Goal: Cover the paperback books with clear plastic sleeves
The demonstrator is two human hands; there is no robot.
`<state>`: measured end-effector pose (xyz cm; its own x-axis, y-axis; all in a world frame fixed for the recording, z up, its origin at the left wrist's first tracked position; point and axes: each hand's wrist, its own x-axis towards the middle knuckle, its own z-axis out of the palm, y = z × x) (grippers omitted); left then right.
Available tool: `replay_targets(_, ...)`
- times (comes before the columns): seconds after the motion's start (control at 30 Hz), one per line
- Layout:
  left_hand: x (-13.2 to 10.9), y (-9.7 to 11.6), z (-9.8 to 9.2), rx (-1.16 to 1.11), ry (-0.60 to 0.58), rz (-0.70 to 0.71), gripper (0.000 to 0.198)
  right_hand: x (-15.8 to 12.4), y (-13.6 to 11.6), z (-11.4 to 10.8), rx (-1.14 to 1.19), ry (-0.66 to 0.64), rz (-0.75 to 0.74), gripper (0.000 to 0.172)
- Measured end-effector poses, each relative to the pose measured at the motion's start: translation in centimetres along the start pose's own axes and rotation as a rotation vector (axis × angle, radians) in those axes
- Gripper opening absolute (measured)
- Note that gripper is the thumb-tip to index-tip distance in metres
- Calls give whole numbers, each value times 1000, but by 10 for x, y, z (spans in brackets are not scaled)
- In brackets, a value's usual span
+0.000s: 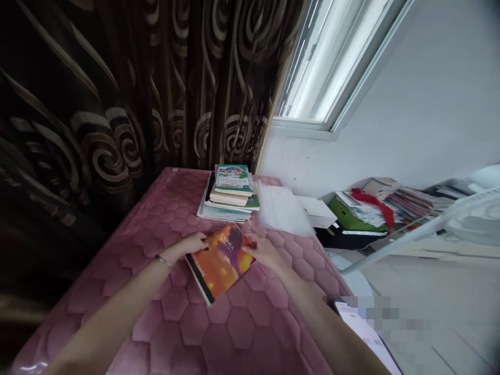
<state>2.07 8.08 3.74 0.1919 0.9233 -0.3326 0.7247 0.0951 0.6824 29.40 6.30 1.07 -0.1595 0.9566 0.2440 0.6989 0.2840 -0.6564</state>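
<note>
An orange and purple paperback book (224, 263) is held between my two hands, tilted over the pink quilted mattress (167, 302). My left hand (193, 243) grips its upper left edge, with a bracelet on that wrist. On the opposite edge, my right hand (263, 251) is closed with the thumb on the cover. Just beyond the book stands a stack of books (230, 195), a green-bordered one with an illustrated cover on top. Whether the held book touches the mattress, I cannot tell.
Right of the stack lies a whitish translucent sheet or bag (281, 205), beside a white box (318, 211). A patterned brown curtain (175, 88) hangs behind. Papers and a green folder (351, 213) pile up by the wall. A phone-like screen (363, 333) shows at lower right, near a white fan (449, 219).
</note>
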Motion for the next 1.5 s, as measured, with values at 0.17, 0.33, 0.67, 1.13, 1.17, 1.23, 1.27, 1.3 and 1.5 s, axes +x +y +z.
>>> replay_targets(0.17, 43, 31, -8, 237, 115, 101, 17, -13, -2, -3, 147, 10, 93, 31)
replay_targets(0.33, 60, 50, 1, 410, 204, 174, 23, -21, 7, 3, 123, 134, 97, 32)
replay_targets(0.67, 41, 49, 12, 574, 444, 299, 29, -28, 13, 19, 105, 296, 72, 33)
replay_targets(1.13, -57, -51, 16, 72, 562, 320, 26, -27, 9, 15, 54, 230, 76, 34)
replay_targets(1.17, -63, -50, 18, 37, 529, 265, 25, -27, 8, 15, 55, 230, 80, 34)
replay_targets(1.23, -71, -45, 22, -9, 485, 187, 26, -26, 7, 15, 58, 225, 101, 35)
replay_targets(1.27, -74, -42, 25, -23, 483, 165, 28, -26, 6, 15, 58, 223, 117, 35)
replay_targets(1.3, -75, -39, 27, -35, 489, 151, 31, -27, 5, 14, 57, 224, 134, 35)
replay_targets(1.5, -70, -29, 33, -6, 562, 130, 37, -33, -1, 15, 65, 237, 208, 32)
